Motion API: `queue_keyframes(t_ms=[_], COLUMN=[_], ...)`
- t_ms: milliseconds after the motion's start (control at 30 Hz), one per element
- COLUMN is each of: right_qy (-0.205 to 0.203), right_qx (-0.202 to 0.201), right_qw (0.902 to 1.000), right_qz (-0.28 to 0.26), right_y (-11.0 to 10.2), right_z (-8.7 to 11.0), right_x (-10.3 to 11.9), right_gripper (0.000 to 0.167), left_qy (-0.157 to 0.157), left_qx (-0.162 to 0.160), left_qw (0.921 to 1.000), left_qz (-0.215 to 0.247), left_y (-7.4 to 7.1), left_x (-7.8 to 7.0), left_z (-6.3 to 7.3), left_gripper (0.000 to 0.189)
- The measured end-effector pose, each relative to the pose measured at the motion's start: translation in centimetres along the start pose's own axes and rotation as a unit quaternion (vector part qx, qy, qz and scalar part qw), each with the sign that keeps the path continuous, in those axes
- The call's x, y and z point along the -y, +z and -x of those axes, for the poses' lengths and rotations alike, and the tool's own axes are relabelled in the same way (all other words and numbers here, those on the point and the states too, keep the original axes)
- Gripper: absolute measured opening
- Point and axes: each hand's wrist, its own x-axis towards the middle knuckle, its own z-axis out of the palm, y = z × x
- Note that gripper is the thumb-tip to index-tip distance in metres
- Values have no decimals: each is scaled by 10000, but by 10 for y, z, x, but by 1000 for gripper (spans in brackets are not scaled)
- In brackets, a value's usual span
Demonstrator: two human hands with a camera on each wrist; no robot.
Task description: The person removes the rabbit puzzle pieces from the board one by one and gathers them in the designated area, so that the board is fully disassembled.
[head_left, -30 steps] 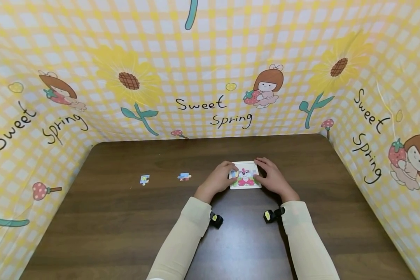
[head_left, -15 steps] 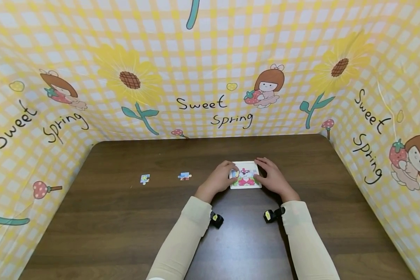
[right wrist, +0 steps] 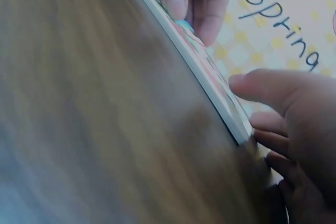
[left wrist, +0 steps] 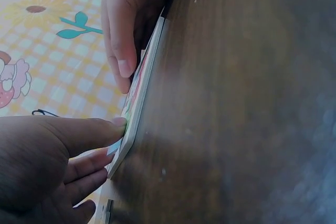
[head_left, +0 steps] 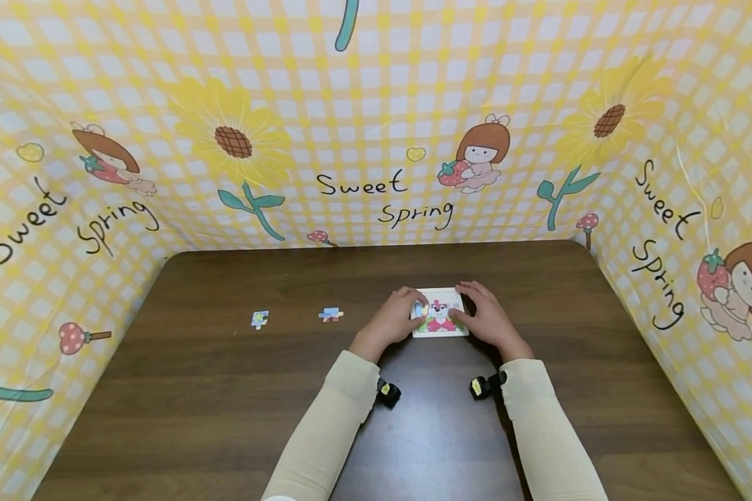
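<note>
In the head view a small white-framed jigsaw puzzle [head_left: 439, 324] with a pink-and-white cartoon animal lies on the table between both hands. My left hand [head_left: 388, 321] is at its left side, pinching a light-blue puzzle piece [left wrist: 113, 147] at the tray's surface; the fingers partly hide that piece. On the right, my right hand [head_left: 490, 321] holds the frame's edge, its thumb over the picture and its fingers along the outer side. The right wrist view shows this thumb [right wrist: 240, 83] just above the puzzle's face; contact is hard to tell.
Two loose blue puzzle pieces lie to the left: one piece [head_left: 331, 314] nearer the hands and another piece [head_left: 260, 319] farther off. The brown wooden table [head_left: 163, 390] is bounded at the back and sides by a yellow checked cloth [head_left: 363, 125].
My right thumb has shifted slightly left, farther over the picture, and the right wrist has moved a little with it. My left hand and the loose pieces stay in place.
</note>
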Motion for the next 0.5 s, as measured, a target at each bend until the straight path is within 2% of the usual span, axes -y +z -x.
queue_keyframes(t_ms=[233,500], right_qy=[115,194], right_qx=[-262,-346], right_qw=[9995,9992], right_qz=[106,67], right_y=[7,8], right_z=[-3,-3], right_x=[5,6], right_gripper=[65,63], left_qy=[4,-42], left_qx=[-4,11], left_qw=[10000,10000], left_qz=[-47,-24], left_y=[0,2], left_x=[0,2], left_z=[0,-1], left_gripper=[30,30])
